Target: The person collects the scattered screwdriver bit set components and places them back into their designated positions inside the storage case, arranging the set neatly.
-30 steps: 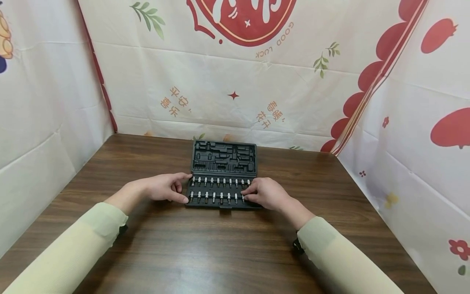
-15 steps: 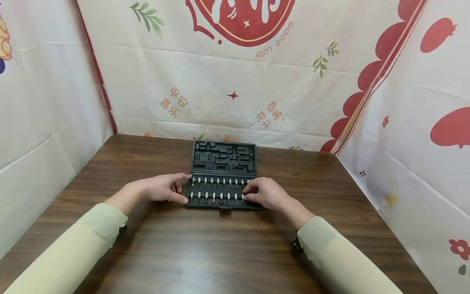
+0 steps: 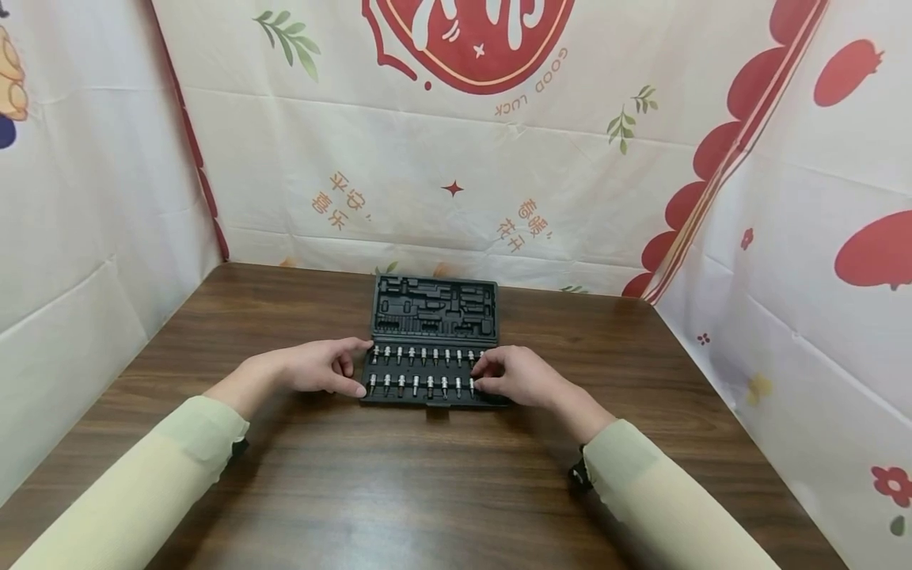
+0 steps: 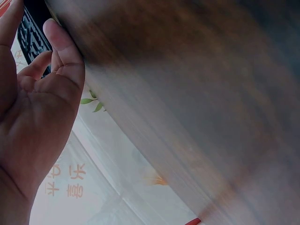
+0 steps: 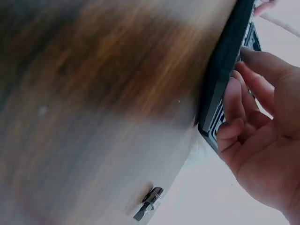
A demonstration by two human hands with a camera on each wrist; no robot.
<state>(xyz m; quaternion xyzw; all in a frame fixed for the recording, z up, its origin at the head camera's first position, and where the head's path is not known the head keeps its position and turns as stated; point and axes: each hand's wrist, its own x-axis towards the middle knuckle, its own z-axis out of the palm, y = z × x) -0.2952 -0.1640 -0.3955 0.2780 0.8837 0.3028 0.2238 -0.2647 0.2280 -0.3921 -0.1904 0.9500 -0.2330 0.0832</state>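
An opened black plastic tool case (image 3: 436, 339) lies at the table's far middle, its moulded lid laid back. Two rows of silver bit sockets (image 3: 423, 355) stand in its base. At the left side, my left hand (image 3: 311, 366) rests index finger and thumb on the rear and front corners, other fingers curled under; the left wrist view shows its palm (image 4: 42, 108). My right hand (image 3: 523, 376) is over the right end, thumb and fingertips pinching the rightmost bit socket (image 3: 472, 385) of the front row. In the right wrist view, these fingers (image 5: 262, 65) hide what they hold.
A brown wooden table (image 3: 399, 483) carries the case. White printed cloth (image 3: 456, 134) hangs behind and at both sides. In the right wrist view a small silver-and-dark piece (image 5: 150, 197), resembling a bit socket, shows low in the picture; it does not appear in the head view.
Over the last second my right index finger has shifted slightly at the right end of the case. My left hand and the case stay in place; the head view tilts slightly.
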